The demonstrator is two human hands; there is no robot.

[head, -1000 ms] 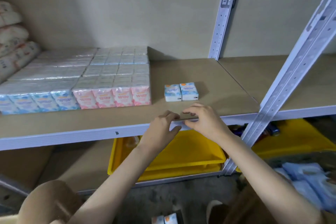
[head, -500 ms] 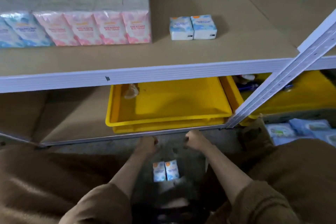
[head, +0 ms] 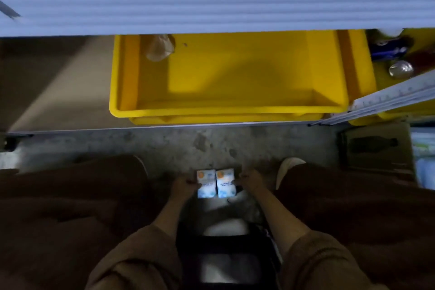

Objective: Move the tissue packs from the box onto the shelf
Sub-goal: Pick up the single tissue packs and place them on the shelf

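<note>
Two small blue-and-white tissue packs [head: 215, 183] stand side by side low between my knees, above the grey floor. My left hand [head: 183, 186] presses against the left pack's side and my right hand [head: 247, 180] against the right pack's side, so the pair is gripped between them. The shelf's white front edge [head: 211, 0] fills the top of the view; its top surface and the packs stacked there are out of sight. A cardboard box [head: 376, 148] sits at the right with pale packs [head: 424, 148] beside it.
A yellow tray [head: 226, 110] sits on the lower shelf just beyond the floor strip, with a crumpled bag [head: 160, 47] in it. A second yellow tray [head: 400, 115] at the right holds small items. A white upright [head: 395, 99] slants at the right. My brown-clad knees flank the hands.
My view has tipped from the shelf top down to the floor. Both hands dropped from the shelf edge and closed against the two packs between my knees.
</note>
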